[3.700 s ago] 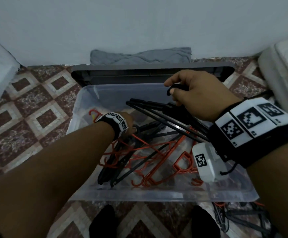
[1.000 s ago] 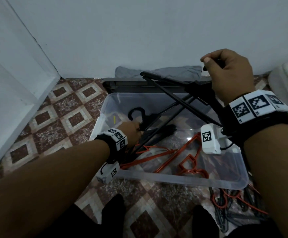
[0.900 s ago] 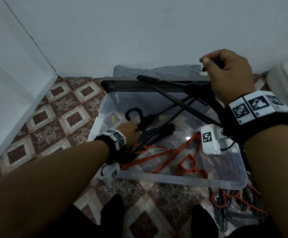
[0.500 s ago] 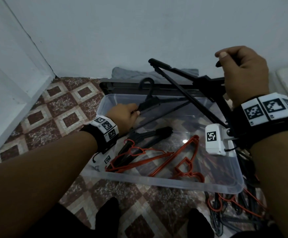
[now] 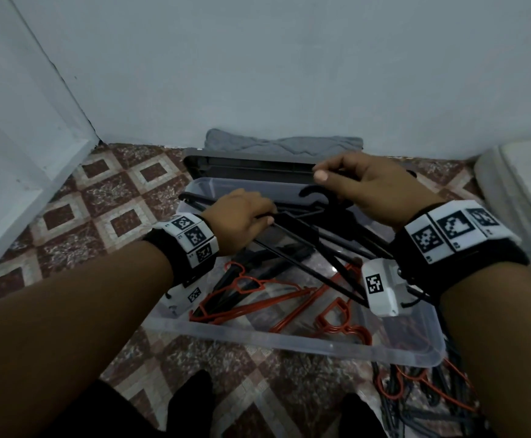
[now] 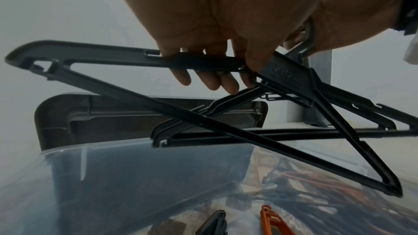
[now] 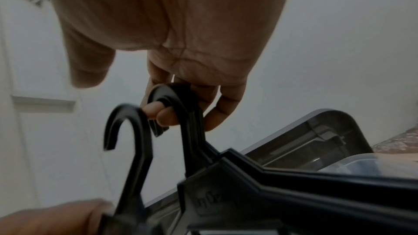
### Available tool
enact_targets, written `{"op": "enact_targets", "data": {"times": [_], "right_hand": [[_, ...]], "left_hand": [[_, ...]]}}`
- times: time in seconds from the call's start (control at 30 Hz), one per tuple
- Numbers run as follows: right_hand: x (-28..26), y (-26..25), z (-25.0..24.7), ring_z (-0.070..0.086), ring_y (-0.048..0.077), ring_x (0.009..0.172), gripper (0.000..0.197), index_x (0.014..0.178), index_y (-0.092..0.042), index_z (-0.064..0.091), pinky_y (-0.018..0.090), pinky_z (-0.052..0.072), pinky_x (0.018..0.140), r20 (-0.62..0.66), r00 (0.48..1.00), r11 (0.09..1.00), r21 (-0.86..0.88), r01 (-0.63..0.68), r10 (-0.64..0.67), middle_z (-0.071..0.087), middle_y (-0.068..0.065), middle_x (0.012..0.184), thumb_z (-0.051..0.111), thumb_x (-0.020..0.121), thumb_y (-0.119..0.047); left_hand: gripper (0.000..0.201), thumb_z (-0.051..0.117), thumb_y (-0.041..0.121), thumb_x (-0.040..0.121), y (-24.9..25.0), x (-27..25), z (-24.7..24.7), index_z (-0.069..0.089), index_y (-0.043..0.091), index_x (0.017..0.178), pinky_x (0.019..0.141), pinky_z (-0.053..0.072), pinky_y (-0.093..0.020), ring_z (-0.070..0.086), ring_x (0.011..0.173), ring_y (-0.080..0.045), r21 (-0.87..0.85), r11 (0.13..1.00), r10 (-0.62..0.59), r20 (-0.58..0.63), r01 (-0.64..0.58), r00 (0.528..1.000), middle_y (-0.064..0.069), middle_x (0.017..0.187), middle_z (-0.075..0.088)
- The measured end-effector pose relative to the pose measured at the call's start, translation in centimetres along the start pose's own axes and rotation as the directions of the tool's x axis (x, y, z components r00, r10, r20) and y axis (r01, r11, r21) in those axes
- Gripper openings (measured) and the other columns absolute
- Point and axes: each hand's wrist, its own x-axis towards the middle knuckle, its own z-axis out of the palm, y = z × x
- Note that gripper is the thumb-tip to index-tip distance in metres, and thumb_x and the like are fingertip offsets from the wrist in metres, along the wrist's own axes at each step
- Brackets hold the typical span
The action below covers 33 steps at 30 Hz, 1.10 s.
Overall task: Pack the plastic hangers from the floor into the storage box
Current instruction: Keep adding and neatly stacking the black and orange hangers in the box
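A clear plastic storage box (image 5: 289, 339) sits on the tiled floor with orange hangers (image 5: 257, 298) and black ones lying inside. Over the box my left hand (image 5: 257, 218) grips one black hanger (image 6: 101, 58) by its upper arm, fingers curled round it (image 6: 210, 79). My right hand (image 5: 330, 180) holds a bundle of black hangers (image 5: 330, 248) by their hooks (image 7: 172, 99), fingers threaded through them. The single hanger's hook (image 7: 128, 131) stands just left of that bundle. More black and orange hangers (image 5: 422, 403) lie on the floor at the box's near right corner.
The box's dark lid (image 5: 248, 167) leans behind it against the wall, with a folded grey cloth (image 5: 283, 143) beyond. A white padded object (image 5: 517, 191) stands at the right, a white door panel (image 5: 20, 153) at the left. My black-socked feet (image 5: 191, 403) are in front of the box.
My right hand has come down with its bundle toward the box. My left hand has carried the single black hanger rightward, so the two hands are now close together.
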Motion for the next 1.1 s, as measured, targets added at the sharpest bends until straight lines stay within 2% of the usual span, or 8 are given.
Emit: {"op": "enact_targets", "data": {"times": [0.13, 0.27, 0.43, 0.5, 0.73, 0.87, 1.03, 1.1], "right_hand": [[0.1, -0.7, 0.5, 0.067, 0.005, 0.096, 0.032, 0.112, -0.031, 0.066, 0.029, 0.054, 0.092, 0.101, 0.995, 0.997, -0.074, 0.028, -0.021, 0.071, -0.010, 0.104, 0.077, 0.082, -0.026], [0.1, -1.4, 1.3, 0.066, -0.001, 0.092, 0.028, 0.111, -0.030, 0.066, 0.010, 0.050, 0.080, 0.118, 0.992, 0.996, -0.077, 0.043, -0.034, 0.070, -0.010, 0.103, 0.070, 0.087, -0.014], [-0.2, -2.7, 2.5, 0.068, 0.023, 0.081, 0.025, 0.100, -0.028, 0.066, 0.039, 0.056, 0.078, 0.052, 0.998, 0.999, 0.037, 0.031, -0.033, 0.072, 0.000, 0.094, 0.058, 0.087, -0.009], [-0.2, -3.2, 2.7, 0.058, 0.023, 0.065, 0.024, 0.093, -0.030, 0.067, 0.037, 0.050, 0.065, 0.001, 0.998, 0.996, 0.075, 0.057, -0.057, 0.070, -0.010, 0.079, 0.052, 0.081, -0.016], [0.0, -3.5, 3.0, 0.049, 0.016, 0.062, 0.027, 0.083, -0.031, 0.066, 0.030, 0.040, 0.063, -0.149, 0.987, 0.972, 0.219, 0.090, -0.058, 0.057, -0.002, 0.065, 0.047, 0.071, -0.018], [0.0, -3.4, 2.9, 0.052, 0.003, 0.061, 0.025, 0.087, -0.033, 0.064, 0.019, 0.042, 0.061, -0.154, 0.986, 0.981, 0.168, 0.096, -0.070, 0.061, -0.018, 0.067, 0.049, 0.079, -0.015], [0.2, -2.2, 2.7, 0.059, 0.008, 0.092, 0.032, 0.116, -0.031, 0.053, 0.020, 0.048, 0.082, -0.185, 0.982, 0.999, -0.020, 0.033, -0.036, 0.060, -0.003, 0.112, 0.058, 0.088, -0.017], [0.0, -2.2, 2.6, 0.056, 0.003, 0.084, 0.018, 0.105, -0.025, 0.056, 0.013, 0.044, 0.075, -0.270, 0.961, 0.995, -0.095, 0.029, -0.054, 0.061, 0.000, 0.103, 0.059, 0.088, -0.020]], "left_hand": [[0.015, 0.047, 0.025, 0.101, 0.2, 0.1, 0.1, 0.060, 0.017, 0.101, 0.080, 0.031, -0.033, 0.045, 0.086, -0.023, -0.050, 0.997, 0.053, -0.067, -0.056, 0.996, 0.004, 0.089, 0.047], [0.017, 0.053, 0.030, 0.098, 0.3, 0.2, 0.4, 0.062, 0.016, 0.103, 0.080, 0.034, -0.032, 0.047, 0.090, -0.021, -0.081, 0.995, 0.056, -0.124, -0.066, 0.991, -0.001, 0.094, 0.053], [0.059, 0.064, 0.055, 0.082, 0.0, 0.1, 0.8, 0.049, 0.023, 0.129, 0.096, 0.036, -0.035, 0.047, 0.112, -0.022, 0.062, 0.998, 0.029, -0.208, -0.017, 0.978, -0.003, 0.124, 0.051], [0.068, 0.065, 0.056, 0.080, -0.1, 0.1, 0.7, 0.045, 0.023, 0.136, 0.102, 0.038, -0.039, 0.047, 0.119, -0.023, 0.114, 0.993, 0.007, -0.191, 0.015, 0.982, -0.002, 0.132, 0.050], [0.033, 0.056, 0.027, 0.087, 0.4, 0.1, 0.1, 0.055, 0.022, 0.120, 0.090, 0.048, -0.042, 0.058, 0.107, -0.027, 0.000, 0.997, -0.074, -0.160, 0.075, 0.984, -0.003, 0.117, 0.063], [0.025, 0.049, 0.028, 0.091, 1.2, 0.3, 0.4, 0.052, 0.022, 0.116, 0.080, 0.049, -0.043, 0.058, 0.098, -0.029, 0.023, 0.999, -0.041, -0.128, 0.045, 0.991, -0.005, 0.110, 0.063], [0.014, 0.048, 0.027, 0.095, 0.0, 0.5, 0.4, 0.050, 0.021, 0.108, 0.077, 0.050, -0.045, 0.058, 0.090, -0.032, -0.024, 0.989, -0.146, -0.044, 0.145, 0.988, -0.008, 0.104, 0.063], [0.003, 0.047, 0.025, 0.096, -0.8, 0.5, 0.4, 0.047, 0.025, 0.099, 0.076, 0.051, -0.046, 0.058, 0.085, -0.031, -0.053, 0.976, -0.213, -0.029, 0.211, 0.977, -0.006, 0.096, 0.063]]}}
